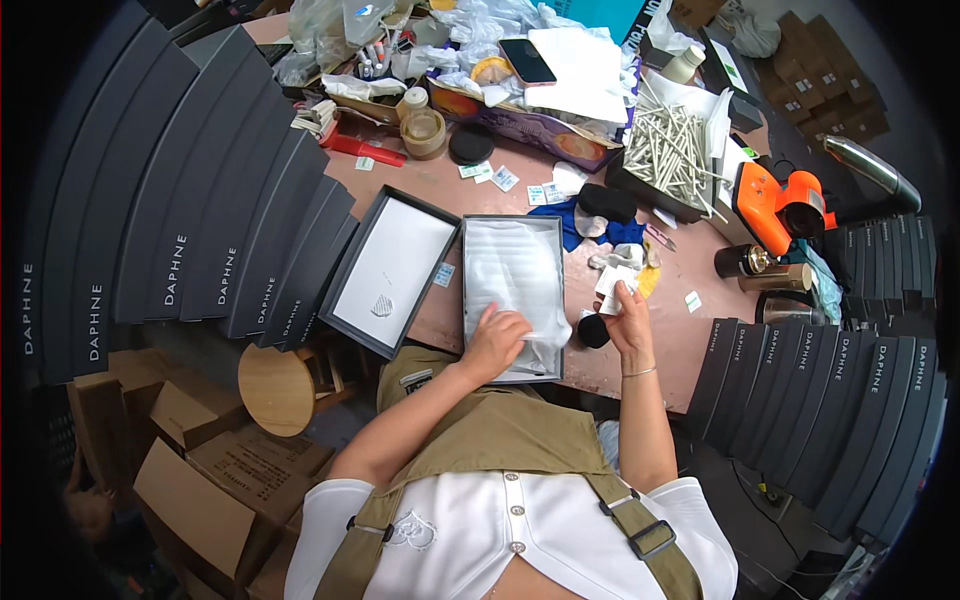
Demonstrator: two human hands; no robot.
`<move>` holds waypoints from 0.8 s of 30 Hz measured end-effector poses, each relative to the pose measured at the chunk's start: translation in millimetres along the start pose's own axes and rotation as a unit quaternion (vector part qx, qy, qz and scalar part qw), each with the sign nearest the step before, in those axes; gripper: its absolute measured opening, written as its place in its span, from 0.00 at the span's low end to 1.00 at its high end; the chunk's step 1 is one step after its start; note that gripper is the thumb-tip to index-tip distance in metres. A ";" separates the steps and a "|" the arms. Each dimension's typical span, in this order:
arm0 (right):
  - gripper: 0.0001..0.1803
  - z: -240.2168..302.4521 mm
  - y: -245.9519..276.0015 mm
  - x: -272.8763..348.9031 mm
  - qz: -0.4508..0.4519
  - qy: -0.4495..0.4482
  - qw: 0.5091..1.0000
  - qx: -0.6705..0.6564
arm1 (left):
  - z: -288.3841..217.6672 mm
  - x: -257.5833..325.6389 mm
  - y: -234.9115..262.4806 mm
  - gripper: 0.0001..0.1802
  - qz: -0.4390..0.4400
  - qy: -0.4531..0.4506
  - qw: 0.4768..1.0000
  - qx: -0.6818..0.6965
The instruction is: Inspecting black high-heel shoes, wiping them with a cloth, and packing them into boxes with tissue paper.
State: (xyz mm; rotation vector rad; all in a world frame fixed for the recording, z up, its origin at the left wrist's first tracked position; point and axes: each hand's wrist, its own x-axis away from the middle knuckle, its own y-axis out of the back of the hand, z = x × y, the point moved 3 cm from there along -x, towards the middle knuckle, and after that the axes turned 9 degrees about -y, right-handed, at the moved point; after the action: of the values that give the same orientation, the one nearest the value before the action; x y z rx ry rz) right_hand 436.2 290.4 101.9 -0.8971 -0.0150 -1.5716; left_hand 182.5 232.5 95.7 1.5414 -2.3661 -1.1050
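Resting left hand (497, 345) palm-down on white translucent wrapping (515, 265), with fingers loosely curled near its lower part; being unable to judge whether pinching the sheet or merely pressing it. Finding that wrapping inside an uncovered grey box (530, 379), close to the near edge of the table (595, 375); not seeing anything underneath, so leaving contents unrecorded. Judging a crease or tear as possible under a sideways drag, owing to apparent thinness. Noting also a bunched fold reaching the box's right wall, perhaps inviting a snag from any careless pass across. Next rightward, noting a round black thing (592, 330) just beside the gripping fingers; suspecting a nudge from a low sweep, and a smudge on the wrapping if dirty. Holding white paper slips (612, 285) between thumb and fingers of right hand (632, 318); suspecting a weak pinch of letting one drop among grey-and-white cloths (612, 257) just beyond. Further right, marking a small white label (693, 301) lying loose, possibly causing confusion with a fallen slip. Lastly, marking a stack of dark grey boxes (815, 390); rating a knock as possible from swinging the right elbow (657, 478) wide.
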 end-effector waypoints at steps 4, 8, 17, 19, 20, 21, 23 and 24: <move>0.18 -7.2 3.3 1.7 0.081 -0.095 0.989 0.074 | -7.1 40.2 59.8 0.13 -0.221 0.119 0.965 0.077; 0.23 -29.3 -70.8 29.8 0.213 -0.190 0.951 0.119 | 5.2 123.4 53.1 0.09 -0.295 0.363 0.841 0.272; 0.20 -168.4 -201.3 -0.6 0.316 0.007 0.808 0.497 | -76.7 45.7 98.8 0.12 -0.213 0.203 0.932 0.211; 0.17 -143.4 -187.3 4.4 0.251 -0.062 0.880 0.398 | -19.8 50.9 89.9 0.19 -0.398 0.266 0.823 0.304; 0.16 -126.8 -175.0 7.7 0.214 -0.097 0.908 0.346 | -13.4 46.2 94.1 0.20 -0.438 0.274 0.796 0.314; 0.15 -115.9 -160.4 9.3 0.184 -0.028 0.948 0.259 | -11.0 45.2 94.9 0.21 -0.475 0.285 0.768 0.323; 0.15 -87.5 -147.1 24.0 0.184 -0.094 0.960 0.190 | -9.9 43.3 76.1 0.21 -0.386 0.279 0.807 0.349; 0.16 -92.5 -143.8 29.3 0.188 -0.083 0.946 0.252 | -8.6 43.4 65.8 0.21 -0.338 0.274 0.825 0.361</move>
State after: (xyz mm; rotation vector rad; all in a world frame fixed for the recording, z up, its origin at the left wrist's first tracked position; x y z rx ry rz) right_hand 267.6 254.5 121.3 -0.5777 -0.3341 -1.0596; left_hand 116.2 206.5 130.6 2.5971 -1.9047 0.3284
